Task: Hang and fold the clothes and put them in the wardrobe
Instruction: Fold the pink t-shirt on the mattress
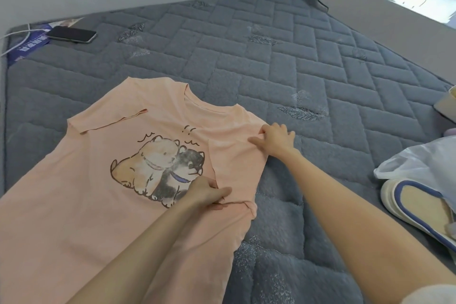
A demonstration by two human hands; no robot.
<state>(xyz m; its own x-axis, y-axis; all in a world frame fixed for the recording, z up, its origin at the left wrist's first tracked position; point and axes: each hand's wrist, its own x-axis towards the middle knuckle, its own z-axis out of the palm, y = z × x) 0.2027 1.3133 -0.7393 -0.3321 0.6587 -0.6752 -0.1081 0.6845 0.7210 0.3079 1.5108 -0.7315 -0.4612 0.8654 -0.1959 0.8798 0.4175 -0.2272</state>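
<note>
R forearm (357, 217) fills the low right corner, and L forearm (138, 242) crosses the peach tee (74, 192). The tee lies print-up on the grey quilted mattress (308, 61), collar away from me. L hand (207, 192) pinches the folded-in R sleeve edge just beside the dog print, thumb and fingers closed on the cloth. R hand (276, 138) grips the R shoulder seam, its fingers (283, 129) curled over the fabric and thumb stuck out flat. The tee's other sleeve is folded in over the chest. Only one container is readable: a translucent plastic bag (419, 160) at the R edge, draped over a cream slipper (414, 205) w/ blue trim. Can't tell if the slipper is inside or just under it. Bare quilt lies R of the tee and past the collar. The mattress's R edge runs diagonally, w/ floor (385, 20) beyond. A phone (71, 34) on a blue leaflet (27, 44), w/ a white cable (14, 41), sits at the far L corner, well apart from the tee.
</note>
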